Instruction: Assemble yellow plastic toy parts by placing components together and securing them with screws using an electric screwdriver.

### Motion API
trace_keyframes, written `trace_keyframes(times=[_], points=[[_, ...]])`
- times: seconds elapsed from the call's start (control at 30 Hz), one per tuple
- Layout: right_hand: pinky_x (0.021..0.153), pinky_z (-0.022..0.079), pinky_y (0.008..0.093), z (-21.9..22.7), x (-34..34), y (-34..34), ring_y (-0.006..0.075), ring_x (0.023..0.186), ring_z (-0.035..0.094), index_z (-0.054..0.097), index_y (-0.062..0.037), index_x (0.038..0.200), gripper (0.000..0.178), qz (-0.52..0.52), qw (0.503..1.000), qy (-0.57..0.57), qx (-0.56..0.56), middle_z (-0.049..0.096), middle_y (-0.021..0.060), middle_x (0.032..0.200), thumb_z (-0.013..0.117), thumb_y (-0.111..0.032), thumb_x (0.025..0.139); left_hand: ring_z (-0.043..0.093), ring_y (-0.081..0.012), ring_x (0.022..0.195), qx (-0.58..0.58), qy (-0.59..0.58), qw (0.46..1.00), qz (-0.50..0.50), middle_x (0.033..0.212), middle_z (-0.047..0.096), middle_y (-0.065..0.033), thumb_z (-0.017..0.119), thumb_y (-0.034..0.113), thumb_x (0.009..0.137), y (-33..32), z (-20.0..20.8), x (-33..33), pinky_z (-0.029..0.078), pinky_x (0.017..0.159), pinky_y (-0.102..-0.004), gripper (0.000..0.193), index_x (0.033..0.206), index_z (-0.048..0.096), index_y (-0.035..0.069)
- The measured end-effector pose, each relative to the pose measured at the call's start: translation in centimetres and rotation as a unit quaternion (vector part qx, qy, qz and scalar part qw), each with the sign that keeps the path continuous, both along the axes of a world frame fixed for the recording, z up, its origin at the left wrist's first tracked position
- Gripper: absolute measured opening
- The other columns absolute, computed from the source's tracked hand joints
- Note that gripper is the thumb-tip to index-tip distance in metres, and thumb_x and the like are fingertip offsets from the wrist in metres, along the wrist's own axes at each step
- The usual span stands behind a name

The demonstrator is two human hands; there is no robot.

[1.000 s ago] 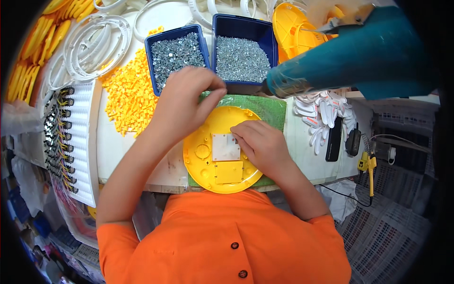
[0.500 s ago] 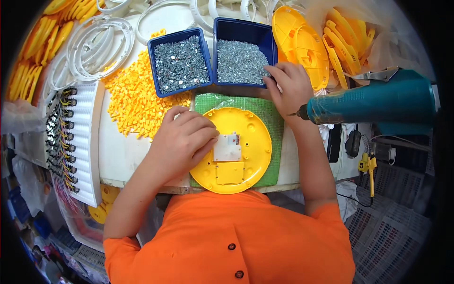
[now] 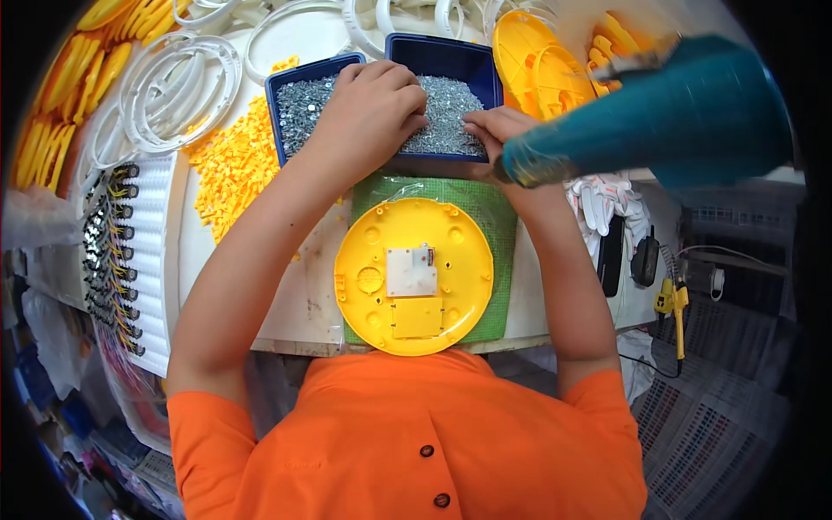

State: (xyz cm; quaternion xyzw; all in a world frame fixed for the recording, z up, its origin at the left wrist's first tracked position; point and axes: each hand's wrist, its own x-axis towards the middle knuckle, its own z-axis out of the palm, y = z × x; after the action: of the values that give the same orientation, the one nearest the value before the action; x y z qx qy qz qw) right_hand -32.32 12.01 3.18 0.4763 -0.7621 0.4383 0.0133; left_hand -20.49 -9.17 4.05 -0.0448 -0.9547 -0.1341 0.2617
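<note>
My left hand (image 3: 371, 113) reaches across the divide between the two blue bins, its fingers curled together and their tips at the screws (image 3: 446, 100). What they hold, if anything, is hidden. At the near right corner of the screw bin (image 3: 438, 159) is my right hand (image 3: 501, 126), thumb and fingertips pinched together over the screws. A teal electric screwdriver (image 3: 641, 113) covers its wrist. Below lies a round yellow plastic shell (image 3: 468, 286), hollow side up, on a green mat (image 3: 505, 260). A white box (image 3: 411, 273) and a yellow rectangular cover (image 3: 417, 318) sit inside it.
Another blue bin (image 3: 279, 130) holds small metal parts. Beside it spreads a pile of small yellow pieces (image 3: 230, 165). White rings (image 3: 182, 91), a white ribbed tray (image 3: 156, 260) with wired parts, yellow shells (image 3: 537, 65) and white gloves (image 3: 602, 201) surround the work area.
My left hand has left the yellow shell and moved up to the bins. My right hand has shifted slightly left; the screwdriver has swung left across its wrist. The shell lies slightly further left.
</note>
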Motion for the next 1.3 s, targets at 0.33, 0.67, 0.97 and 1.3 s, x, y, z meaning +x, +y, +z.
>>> trace_keyframes(times=[0.33, 0.67, 0.97, 1.3], points=[[0.069, 0.055, 0.0439, 3.0, 2.0, -0.8, 0.0369, 0.077, 0.066, 0.070, -0.0081, 0.094, 0.009, -0.085, 0.977, 0.186, 0.058, 0.065, 0.0101, 0.083, 0.069, -0.006, 0.085, 0.063, -0.0231, 0.105, 0.025, 0.045, 0.999, 0.007, 0.097, 0.069, 0.0004, 0.076, 0.025, 0.084, 0.5, 0.1, 0.5, 0.043, 0.095, -0.0448, 0.012, 0.089, 0.073, 0.015], [0.074, 0.055, 0.0345, 3.7, 14.6, 7.3, 0.0275, 0.080, 0.068, 0.074, -0.0029, 0.097, 0.011, 0.002, 0.990, -0.118, 0.073, 0.073, 0.0118, 0.091, 0.070, 0.001, 0.088, 0.067, -0.0283, 0.084, 0.294, -0.033, 0.955, 0.028, 0.088, 0.071, -0.0061, 0.078, 0.012, 0.084, 3.0, 1.5, 10.1, 0.050, 0.077, -0.0399, 0.010, 0.090, 0.072, 0.008], [0.078, 0.048, 0.0368, 1.9, 16.8, 7.5, 0.0256, 0.083, 0.063, 0.077, -0.0097, 0.096, 0.019, 0.007, 0.996, -0.009, 0.092, 0.066, 0.0040, 0.088, 0.077, -0.003, 0.079, 0.066, -0.0250, 0.092, 0.304, -0.101, 0.947, -0.029, 0.093, 0.071, -0.0034, 0.080, 0.012, 0.080, 6.7, 1.4, 16.4, 0.047, 0.088, -0.0393, 0.016, 0.090, 0.067, 0.010], [0.078, 0.051, 0.0306, 3.2, 13.3, 9.7, 0.0175, 0.084, 0.064, 0.070, 0.0005, 0.108, 0.017, -0.118, 0.986, -0.100, -0.069, 0.068, 0.0079, 0.092, 0.071, -0.002, 0.091, 0.062, -0.0278, 0.100, 0.168, -0.109, 0.975, -0.093, 0.107, 0.067, -0.0039, 0.083, 0.015, 0.075, 7.3, 2.0, 16.4, 0.044, 0.093, -0.0428, 0.023, 0.090, 0.067, 0.010]])
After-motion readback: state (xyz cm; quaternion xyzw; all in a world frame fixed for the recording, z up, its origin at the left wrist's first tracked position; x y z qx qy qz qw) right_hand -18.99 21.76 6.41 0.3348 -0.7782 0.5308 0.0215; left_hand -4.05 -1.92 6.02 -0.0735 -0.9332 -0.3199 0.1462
